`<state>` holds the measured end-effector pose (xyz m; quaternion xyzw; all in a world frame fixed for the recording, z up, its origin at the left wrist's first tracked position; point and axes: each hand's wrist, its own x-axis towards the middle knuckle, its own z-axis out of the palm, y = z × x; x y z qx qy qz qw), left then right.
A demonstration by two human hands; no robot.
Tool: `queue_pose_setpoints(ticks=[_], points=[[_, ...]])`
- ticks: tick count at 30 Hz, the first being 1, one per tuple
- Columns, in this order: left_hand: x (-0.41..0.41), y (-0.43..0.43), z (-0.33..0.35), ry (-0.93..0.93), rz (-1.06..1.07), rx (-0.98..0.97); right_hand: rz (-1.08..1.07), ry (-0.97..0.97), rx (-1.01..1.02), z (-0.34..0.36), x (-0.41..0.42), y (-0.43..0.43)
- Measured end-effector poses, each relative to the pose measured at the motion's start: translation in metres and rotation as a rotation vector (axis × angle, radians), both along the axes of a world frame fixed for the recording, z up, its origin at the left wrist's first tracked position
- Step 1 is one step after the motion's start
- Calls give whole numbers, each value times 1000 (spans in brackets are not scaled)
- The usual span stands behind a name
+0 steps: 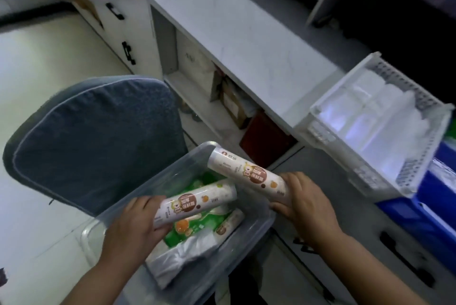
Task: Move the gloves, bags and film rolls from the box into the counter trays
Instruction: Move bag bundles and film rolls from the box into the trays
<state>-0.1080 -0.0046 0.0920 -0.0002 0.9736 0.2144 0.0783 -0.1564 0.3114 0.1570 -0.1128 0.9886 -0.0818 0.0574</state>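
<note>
A clear plastic box (246,238) stands below me, beside a blue chair cushion. My left hand (134,227) grips one film roll (197,202) by its near end, just above the box. My right hand (304,202) grips a second film roll (246,172) by its right end, lifted over the box's far rim. Inside the box lie a green packet (195,227), another film roll (230,221) and a white bag pack (182,258). A white slotted tray (323,129) holding clear wrapped packs sits on the counter at the right.
A blue tray (414,208) sits at the right edge next to the white tray. The grey counter top (229,40) runs diagonally, with open shelves of boxes (237,105) beneath it. The blue chair cushion (96,139) stands left of the box. Cabinet drawers with dark handles (402,255) lie lower right.
</note>
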Motion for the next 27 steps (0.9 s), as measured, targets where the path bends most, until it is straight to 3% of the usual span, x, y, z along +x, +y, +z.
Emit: queue_pose_setpoints(ticks=[13,20,27], points=[[-59,169,111,235,-330,76,-367,250,-124,83,65,190],[-72,279,146,334,-322,84,-585,175,-82,88,103,324],[-77,346,145,353,-247,85,-434,78,80,72,107,380]])
